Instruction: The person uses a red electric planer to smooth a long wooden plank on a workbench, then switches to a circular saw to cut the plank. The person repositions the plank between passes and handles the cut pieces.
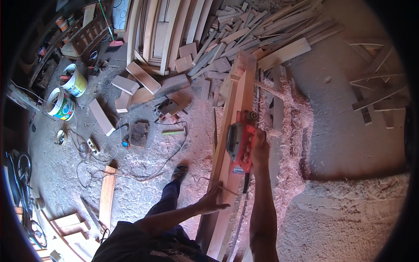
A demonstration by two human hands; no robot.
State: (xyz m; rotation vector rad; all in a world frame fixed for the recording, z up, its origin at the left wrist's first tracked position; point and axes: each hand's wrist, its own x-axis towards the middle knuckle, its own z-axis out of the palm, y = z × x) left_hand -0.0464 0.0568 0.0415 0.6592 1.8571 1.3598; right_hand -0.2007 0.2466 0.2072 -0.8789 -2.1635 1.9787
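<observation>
A red and black electric planer (240, 146) lies on a long pale wooden board (222, 220), which runs away from me on a workbench. My right hand (261, 150) grips the planer's handle; a dark cord trails from its near end. My left hand (209, 201) is lower and to the left, resting at the board's left side near the cord, its fingers apart. A second strip of wood runs beside the board. Pinkish shavings (292, 139) lie thick along the right of the bench.
Lumber offcuts (270, 17) are piled at the far side. Two buckets (61, 112), a power strip (92, 146) with tangled cords, loose blocks (101, 117) and a broom (115, 43) are on the left floor. Curved wooden pieces (375, 105) lie at right; my foot (180, 172) stands left of the bench.
</observation>
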